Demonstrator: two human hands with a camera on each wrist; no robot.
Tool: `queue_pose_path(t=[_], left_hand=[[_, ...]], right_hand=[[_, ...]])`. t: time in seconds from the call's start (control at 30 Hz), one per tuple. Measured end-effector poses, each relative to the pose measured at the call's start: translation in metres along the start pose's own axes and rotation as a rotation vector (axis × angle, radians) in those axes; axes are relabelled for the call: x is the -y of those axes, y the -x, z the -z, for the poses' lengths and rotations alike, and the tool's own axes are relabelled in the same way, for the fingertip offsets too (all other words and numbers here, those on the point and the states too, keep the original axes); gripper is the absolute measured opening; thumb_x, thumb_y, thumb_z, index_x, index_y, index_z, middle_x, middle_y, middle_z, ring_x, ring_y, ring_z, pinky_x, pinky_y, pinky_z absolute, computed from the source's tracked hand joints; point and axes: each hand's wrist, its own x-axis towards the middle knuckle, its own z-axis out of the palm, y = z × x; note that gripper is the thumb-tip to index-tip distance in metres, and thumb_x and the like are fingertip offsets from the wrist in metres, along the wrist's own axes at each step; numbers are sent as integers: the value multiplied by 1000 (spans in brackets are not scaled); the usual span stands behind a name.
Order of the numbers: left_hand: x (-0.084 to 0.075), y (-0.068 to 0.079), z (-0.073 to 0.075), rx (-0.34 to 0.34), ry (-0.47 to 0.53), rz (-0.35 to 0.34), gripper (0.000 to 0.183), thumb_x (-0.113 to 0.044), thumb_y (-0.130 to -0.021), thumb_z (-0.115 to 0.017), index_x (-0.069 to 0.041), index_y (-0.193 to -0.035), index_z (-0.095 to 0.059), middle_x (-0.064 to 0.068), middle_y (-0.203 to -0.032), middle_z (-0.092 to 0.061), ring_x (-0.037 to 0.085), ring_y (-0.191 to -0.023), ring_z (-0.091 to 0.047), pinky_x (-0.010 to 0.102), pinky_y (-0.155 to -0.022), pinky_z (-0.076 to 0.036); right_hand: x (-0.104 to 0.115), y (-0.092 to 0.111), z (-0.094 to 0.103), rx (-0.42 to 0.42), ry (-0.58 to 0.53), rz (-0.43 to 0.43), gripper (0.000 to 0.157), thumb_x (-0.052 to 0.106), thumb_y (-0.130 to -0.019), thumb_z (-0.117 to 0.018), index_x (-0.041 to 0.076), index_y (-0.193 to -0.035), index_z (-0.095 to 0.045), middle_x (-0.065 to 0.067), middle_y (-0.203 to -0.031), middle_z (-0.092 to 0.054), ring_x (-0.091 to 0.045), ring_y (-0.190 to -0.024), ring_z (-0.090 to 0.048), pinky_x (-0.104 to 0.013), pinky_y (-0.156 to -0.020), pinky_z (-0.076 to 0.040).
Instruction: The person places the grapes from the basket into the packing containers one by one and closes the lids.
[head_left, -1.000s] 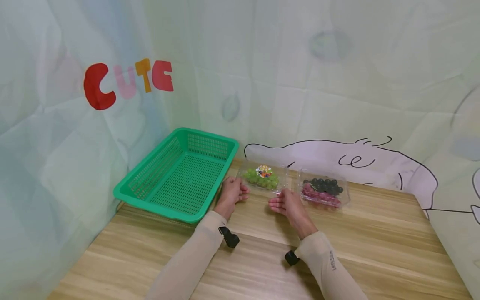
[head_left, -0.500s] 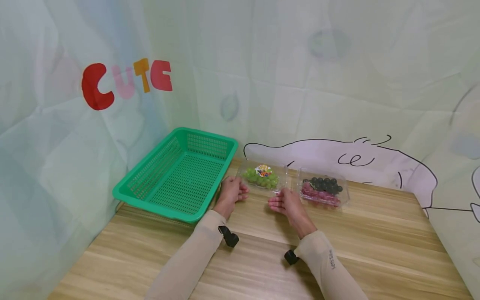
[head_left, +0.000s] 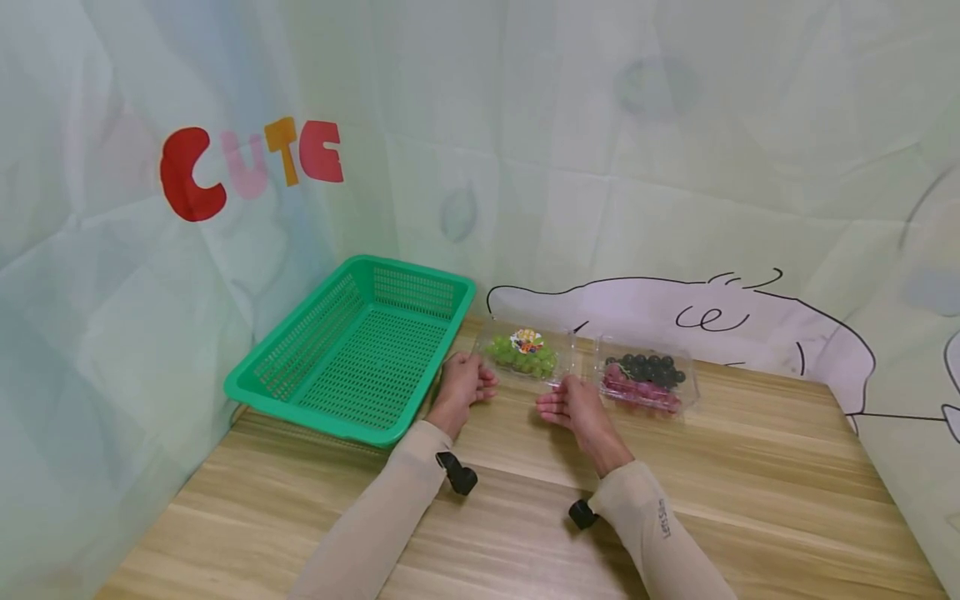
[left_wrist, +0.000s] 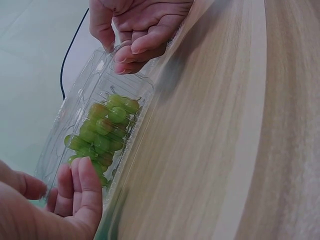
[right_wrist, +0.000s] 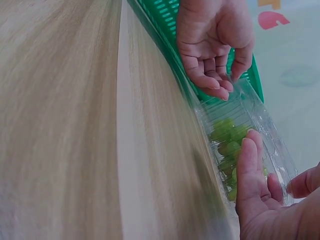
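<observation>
A clear plastic fruit box holding green grapes sits near the back of the table, with a colourful round sticker on top. My left hand holds its left end, thumb on the back side and curled fingers at the front. At the opposite end my right hand holds the corner the same way, as the right wrist view shows with its thumb at the edge. To the right of that hand stands a second clear box with dark grapes and red grapes.
A green plastic basket with slotted walls stands at the left, close beside my left hand. Behind the wooden table hangs a printed cloth. Coloured letters show on the left side.
Both hands keep their places at the ends of the grape box, and the boxes have not moved. The head view has shifted very slightly.
</observation>
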Motion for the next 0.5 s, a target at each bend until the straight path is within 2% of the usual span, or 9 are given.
queue_pose_path(t=[0.5], left_hand=[[1, -2, 0, 4, 14, -5, 12, -6, -100, -43, 3, -98, -51, 6, -74, -59, 14, -64, -63, 27, -55, -58]], right_hand=[[-1, -1, 0, -4, 2, 5, 34, 13, -100, -30, -12, -114, -49, -12, -83, -72, -19, -72, -71, -31, -73, -62]])
